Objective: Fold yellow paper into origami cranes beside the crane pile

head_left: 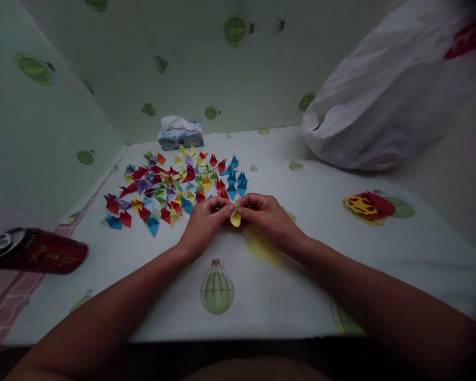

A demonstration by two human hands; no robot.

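Observation:
A small folded yellow paper is pinched between my two hands near the middle of the table. My left hand grips it from the left with thumb and fingers together. From the right, my right hand holds it the same way, and the thumbs almost meet. Just beyond my hands and to the left lie several folded paper cranes in red, blue, yellow, green and purple. A flat yellow patch, perhaps paper, shows on the table below my right hand.
At the left edge a red can lies in view. A tissue box stands at the back by the wall. A large white plastic bag sits at the back right. Red and yellow cut pieces lie to the right.

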